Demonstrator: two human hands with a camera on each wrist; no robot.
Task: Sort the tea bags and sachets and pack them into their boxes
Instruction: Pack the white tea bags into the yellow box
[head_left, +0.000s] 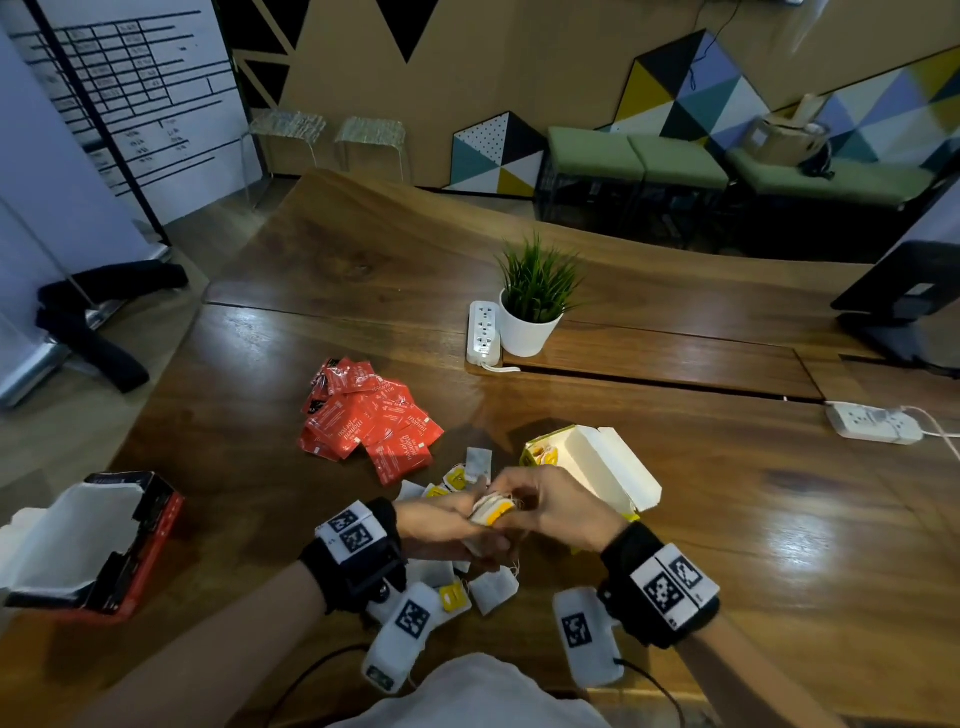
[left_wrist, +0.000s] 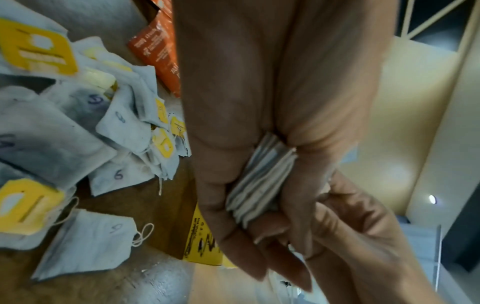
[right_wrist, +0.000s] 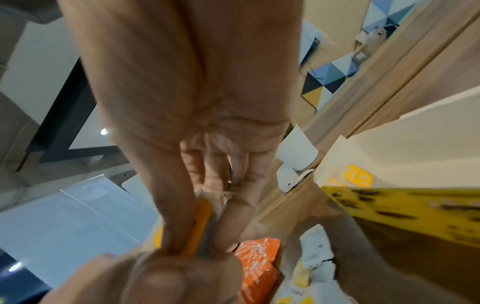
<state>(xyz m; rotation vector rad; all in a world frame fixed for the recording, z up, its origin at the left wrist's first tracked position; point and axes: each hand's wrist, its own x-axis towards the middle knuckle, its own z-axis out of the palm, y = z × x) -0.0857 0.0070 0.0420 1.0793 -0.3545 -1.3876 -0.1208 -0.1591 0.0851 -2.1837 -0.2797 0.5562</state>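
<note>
Both hands meet over the table's near middle around a stack of white tea bags with yellow tags (head_left: 492, 511). My left hand (head_left: 457, 525) grips the stack (left_wrist: 259, 185) from below, fingers curled round it. My right hand (head_left: 540, 506) pinches its tag end (right_wrist: 200, 224) between thumb and fingers. Loose tea bags (head_left: 493, 590) lie under and around the hands (left_wrist: 85, 142). The open yellow box (head_left: 597, 467) stands just right of the hands. Red sachets (head_left: 369, 415) lie piled behind on the left. An open red box (head_left: 104, 545) sits at the far left.
A potted plant (head_left: 532, 306) and a white power strip (head_left: 483, 332) stand at mid table behind the work area. Another power strip (head_left: 872, 423) lies at the right, near a monitor base (head_left: 904, 332). The table's left edge runs close to the red box.
</note>
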